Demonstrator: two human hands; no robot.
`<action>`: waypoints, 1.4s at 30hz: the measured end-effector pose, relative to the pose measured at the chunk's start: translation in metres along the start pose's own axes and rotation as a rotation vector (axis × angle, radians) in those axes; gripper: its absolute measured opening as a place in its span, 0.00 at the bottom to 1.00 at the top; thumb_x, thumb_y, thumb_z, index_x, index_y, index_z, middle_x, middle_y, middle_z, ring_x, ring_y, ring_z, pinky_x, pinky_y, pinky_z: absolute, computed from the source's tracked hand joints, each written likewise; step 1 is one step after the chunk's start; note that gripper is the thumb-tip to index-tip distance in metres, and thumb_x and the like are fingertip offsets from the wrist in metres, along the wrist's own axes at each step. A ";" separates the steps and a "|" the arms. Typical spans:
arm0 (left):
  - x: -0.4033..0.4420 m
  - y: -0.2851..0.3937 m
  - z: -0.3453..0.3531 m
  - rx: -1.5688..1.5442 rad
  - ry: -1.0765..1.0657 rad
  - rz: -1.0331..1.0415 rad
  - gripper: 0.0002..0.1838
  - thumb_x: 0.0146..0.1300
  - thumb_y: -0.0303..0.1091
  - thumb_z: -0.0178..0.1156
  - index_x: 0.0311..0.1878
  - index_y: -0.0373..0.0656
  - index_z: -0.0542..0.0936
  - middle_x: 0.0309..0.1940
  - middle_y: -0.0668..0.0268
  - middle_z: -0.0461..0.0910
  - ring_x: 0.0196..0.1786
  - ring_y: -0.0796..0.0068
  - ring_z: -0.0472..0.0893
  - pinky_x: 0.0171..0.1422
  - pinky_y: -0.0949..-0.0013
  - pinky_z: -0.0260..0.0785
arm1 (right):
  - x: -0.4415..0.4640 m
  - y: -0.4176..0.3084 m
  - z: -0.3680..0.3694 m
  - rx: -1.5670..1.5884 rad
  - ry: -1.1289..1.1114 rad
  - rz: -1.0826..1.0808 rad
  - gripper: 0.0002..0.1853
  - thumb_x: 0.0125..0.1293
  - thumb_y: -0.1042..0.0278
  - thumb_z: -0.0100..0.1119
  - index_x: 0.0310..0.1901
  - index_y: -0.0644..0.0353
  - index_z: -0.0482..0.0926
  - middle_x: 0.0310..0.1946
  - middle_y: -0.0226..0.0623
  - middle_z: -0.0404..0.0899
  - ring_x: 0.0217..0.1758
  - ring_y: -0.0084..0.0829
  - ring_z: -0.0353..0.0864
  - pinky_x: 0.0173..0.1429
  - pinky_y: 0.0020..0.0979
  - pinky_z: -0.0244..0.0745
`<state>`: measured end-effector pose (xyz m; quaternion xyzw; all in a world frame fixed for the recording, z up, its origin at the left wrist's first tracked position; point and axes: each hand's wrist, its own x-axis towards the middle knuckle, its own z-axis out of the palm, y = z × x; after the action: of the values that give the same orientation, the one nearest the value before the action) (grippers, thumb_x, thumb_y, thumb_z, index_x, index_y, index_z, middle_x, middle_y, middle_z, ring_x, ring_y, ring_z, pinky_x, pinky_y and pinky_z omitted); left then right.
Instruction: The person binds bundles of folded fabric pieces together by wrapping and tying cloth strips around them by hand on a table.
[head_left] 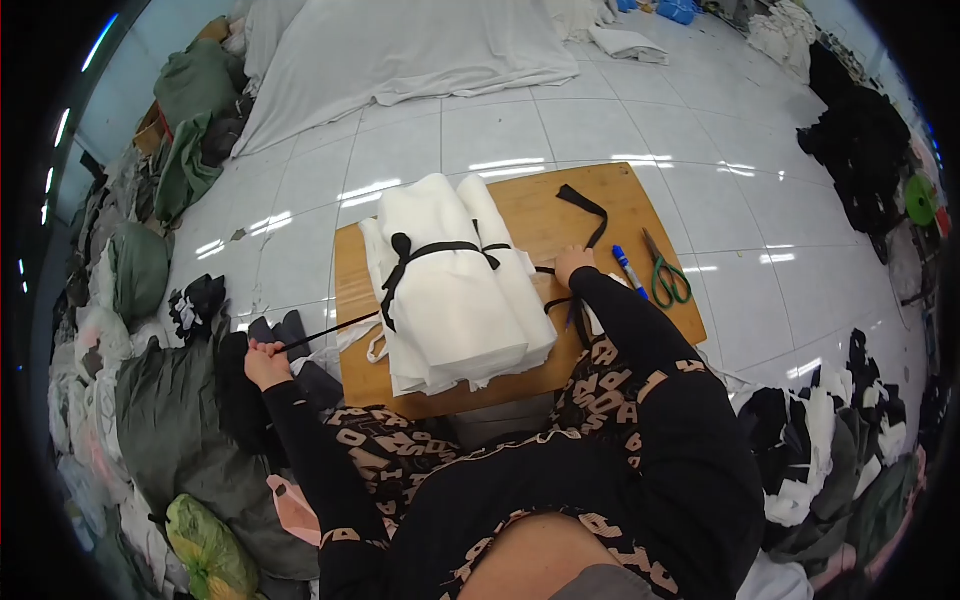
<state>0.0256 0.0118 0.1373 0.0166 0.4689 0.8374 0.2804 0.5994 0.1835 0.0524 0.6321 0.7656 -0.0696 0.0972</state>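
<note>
A stack of folded white cloth [465,310] lies on a low wooden board [540,205], with a black strip [440,248] tied around its upper part. My left hand [267,366], off the board's left side, is closed on a taut black strip [335,329] that runs to the stack. At the stack's right edge is my right hand [574,264], its fingers curled by black strips; what they hold, if anything, is hidden. Another black strip end [582,203] lies above it.
A blue marker [628,268] and green-handled scissors [667,278] lie on the board's right side. Dark and white cloth [165,400] is heaped at the left, more cloth scraps [820,450] at the right. A large white sheet [400,50] covers the floor ahead.
</note>
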 end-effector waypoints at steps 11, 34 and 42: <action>-0.065 0.013 0.024 0.402 -0.239 -0.020 0.13 0.68 0.39 0.43 0.43 0.43 0.74 0.29 0.67 0.75 0.35 0.71 0.78 0.46 0.61 0.69 | -0.085 0.058 -0.171 0.977 -0.297 -0.244 0.10 0.61 0.71 0.48 0.40 0.64 0.77 0.18 0.33 0.75 0.20 0.26 0.77 0.28 0.28 0.73; -0.263 -0.035 0.215 0.331 -0.791 0.268 0.15 0.68 0.38 0.42 0.27 0.43 0.69 0.17 0.76 0.60 0.19 0.86 0.56 0.24 0.78 0.47 | -0.118 -0.129 -0.272 0.915 0.404 -0.841 0.27 0.59 0.75 0.48 0.62 0.49 0.63 0.16 0.41 0.70 0.21 0.37 0.71 0.30 0.34 0.67; -0.263 -0.046 0.199 0.522 -1.111 0.875 0.14 0.68 0.35 0.43 0.27 0.40 0.69 0.18 0.67 0.66 0.25 0.77 0.67 0.32 0.71 0.60 | -0.102 -0.128 -0.277 0.860 0.157 -0.679 0.24 0.60 0.75 0.47 0.59 0.50 0.66 0.25 0.43 0.78 0.24 0.39 0.77 0.35 0.34 0.73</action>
<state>0.3260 0.0573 0.2739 0.6871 0.3925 0.6025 0.1041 0.4757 0.1251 0.3436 0.3356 0.8340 -0.3560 -0.2550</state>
